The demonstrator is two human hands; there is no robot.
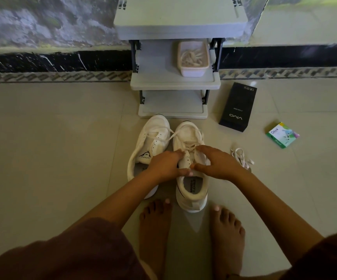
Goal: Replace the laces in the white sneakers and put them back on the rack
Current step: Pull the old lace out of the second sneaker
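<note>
Two white sneakers stand on the floor before a grey shoe rack [174,83]. The left sneaker [149,142] has a loose lace across its top. Both hands are on the right sneaker [191,186]. My left hand [166,164] grips the shoe's tongue and lace area from the left, thumb at the collar. My right hand [214,162] pinches the lace [190,147] near the eyelets, thumb touching the tongue. A bundled spare lace [241,156] lies on the floor right of my right hand.
A pale tub [193,70] holding more laces sits on the rack's middle shelf. A black phone box [237,107] and a small green box [283,135] lie on the floor to the right. My bare feet [155,229] stand just behind the sneakers.
</note>
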